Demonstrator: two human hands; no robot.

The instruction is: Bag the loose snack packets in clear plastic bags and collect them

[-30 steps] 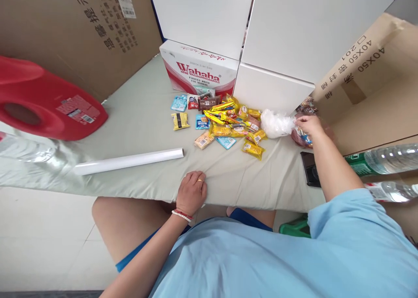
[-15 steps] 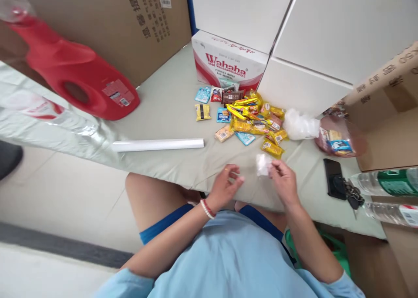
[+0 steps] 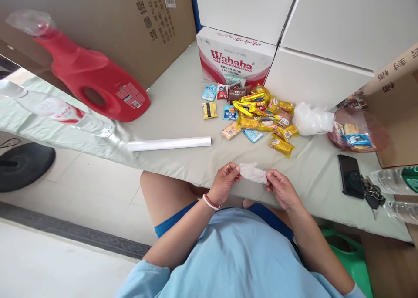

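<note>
A small translucent plastic bag (image 3: 252, 173) is stretched sideways between my two hands above the front of the covered table. My left hand (image 3: 227, 182) pinches its left end between thumb and fingers. Its right end is pinched in my right hand (image 3: 281, 188). Just beyond lies a pile of wrapped snacks, many in yellow wrappers (image 3: 253, 123), with a yellow packet (image 3: 281, 145) nearest to my right hand. A bunch of clear plastic bags (image 3: 313, 118) sits to the right of the pile. Left of the snacks rests a white roll (image 3: 170, 143).
A red jug (image 3: 101, 82) and a water bottle (image 3: 58, 110) stand at the left. Behind the snacks is a Wahaba-style white and red carton (image 3: 235, 58). On the right are a pinkish bowl (image 3: 379, 137) with snacks, a phone (image 3: 350, 176), keys (image 3: 374, 193) and bottles (image 3: 395, 180).
My left hand has gone from open to gripping the left end of the plastic bag, which was held by my right hand alone. The bag is now spread wider. The camera view has shifted slightly.
</note>
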